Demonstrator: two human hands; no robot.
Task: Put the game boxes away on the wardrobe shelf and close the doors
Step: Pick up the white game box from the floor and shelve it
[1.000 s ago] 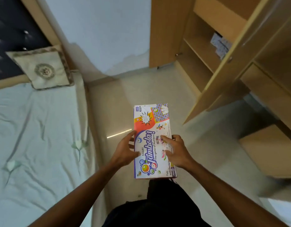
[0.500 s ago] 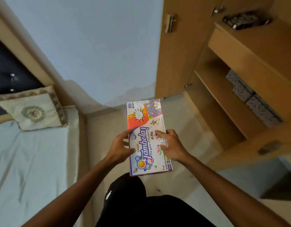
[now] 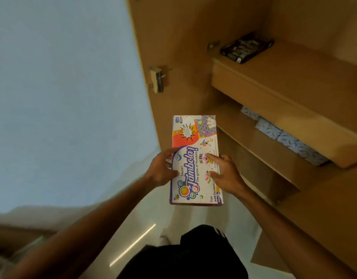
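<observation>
Counts: we count one game box [image 3: 195, 161] in hand, one dark box [image 3: 247, 47] on the upper shelf [image 3: 294, 73], and three blue patterned boxes [image 3: 284, 137] in a row on the lower shelf [image 3: 244, 133], partly hidden by the shelf above.
Hands: two, the left hand [image 3: 159, 170] and the right hand [image 3: 226, 174].
Location: the game box is held in the air above the floor [image 3: 145, 228], in front of the open wardrobe [image 3: 183, 37] and touching no shelf.
Grip, left: grasps the box's left long edge, thumb on the printed face.
Grip, right: grasps the right long edge, thumb and forefinger on the printed face.
Long axis: runs away from us, far short end toward the wardrobe; printed face up, title lettering running along the axis.
Edges: the far short edge lies in line with the lower shelf's front edge; we cannot tell the gap.
Open room: bare wood shows on the upper shelf, right of and in front of the dark box; the lower shelf has a bare front strip before the blue boxes.
</observation>
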